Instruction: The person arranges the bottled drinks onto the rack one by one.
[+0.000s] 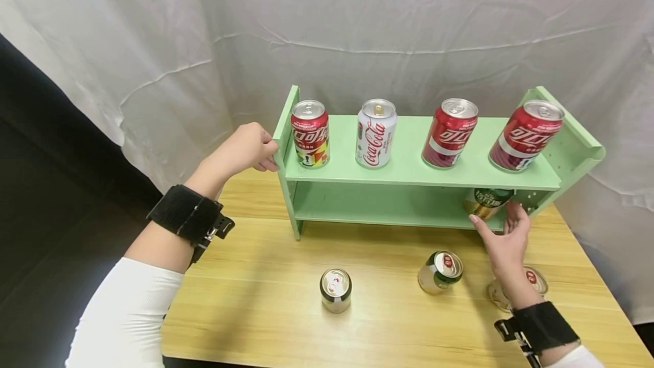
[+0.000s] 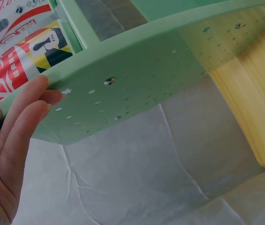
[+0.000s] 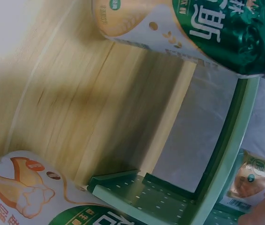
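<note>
A light green two-tier shelf (image 1: 357,178) stands on the table. My left hand (image 1: 252,149) grips the upper edge of its left side panel (image 2: 123,79), fingers showing on the outer face in the left wrist view. My right hand (image 1: 506,237) reaches into the right end of the lower tier. There it holds a green-and-gold drink can (image 1: 487,203), thumb to the left and fingers to the right; the upper board hides the can's top. In the right wrist view, part of that can (image 3: 252,180) shows beside a fingertip.
On the upper tier stand red Coca-Cola cans (image 1: 310,132) and a white one (image 1: 376,132). In front of the shelf, similar green-and-gold cans stand on the wooden table (image 1: 255,300): one in the middle (image 1: 335,290), another further right (image 1: 439,271), a third (image 1: 533,283) partly behind my right forearm.
</note>
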`<state>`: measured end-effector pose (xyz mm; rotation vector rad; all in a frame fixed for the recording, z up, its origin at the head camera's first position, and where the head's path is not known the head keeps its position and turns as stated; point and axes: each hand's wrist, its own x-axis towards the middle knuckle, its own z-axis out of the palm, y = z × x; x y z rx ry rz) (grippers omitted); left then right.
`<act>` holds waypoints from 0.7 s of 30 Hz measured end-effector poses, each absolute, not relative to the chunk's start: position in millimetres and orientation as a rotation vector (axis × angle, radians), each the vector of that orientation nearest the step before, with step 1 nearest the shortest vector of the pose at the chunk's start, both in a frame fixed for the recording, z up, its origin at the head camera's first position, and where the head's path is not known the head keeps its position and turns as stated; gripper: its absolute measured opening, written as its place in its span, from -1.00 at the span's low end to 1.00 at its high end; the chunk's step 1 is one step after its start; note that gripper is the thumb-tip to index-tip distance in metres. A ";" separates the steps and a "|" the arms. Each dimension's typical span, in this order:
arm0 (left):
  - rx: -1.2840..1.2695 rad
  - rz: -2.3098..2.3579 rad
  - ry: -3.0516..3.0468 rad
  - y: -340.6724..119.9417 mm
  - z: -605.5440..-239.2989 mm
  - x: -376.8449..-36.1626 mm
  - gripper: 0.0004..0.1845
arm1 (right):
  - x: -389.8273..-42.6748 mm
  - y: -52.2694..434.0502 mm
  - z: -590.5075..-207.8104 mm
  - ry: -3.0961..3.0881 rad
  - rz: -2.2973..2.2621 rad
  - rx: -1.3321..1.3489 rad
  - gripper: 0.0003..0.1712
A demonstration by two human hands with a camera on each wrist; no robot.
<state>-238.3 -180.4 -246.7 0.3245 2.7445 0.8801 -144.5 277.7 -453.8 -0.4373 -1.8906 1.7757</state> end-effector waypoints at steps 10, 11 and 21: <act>0.331 0.891 2.731 -180.6 -247.7 -240.1 -0.70 | -116.8 259.8 -466.7 -1.873 1.836 -0.223 -0.06; 0.327 0.892 2.730 -180.0 -247.1 -240.2 -0.70 | -115.1 258.2 -469.5 -1.857 1.839 -0.143 -0.07; 0.331 0.909 2.716 -179.2 -246.4 -241.8 -0.69 | -110.0 255.1 -487.6 -1.842 1.862 0.555 -0.13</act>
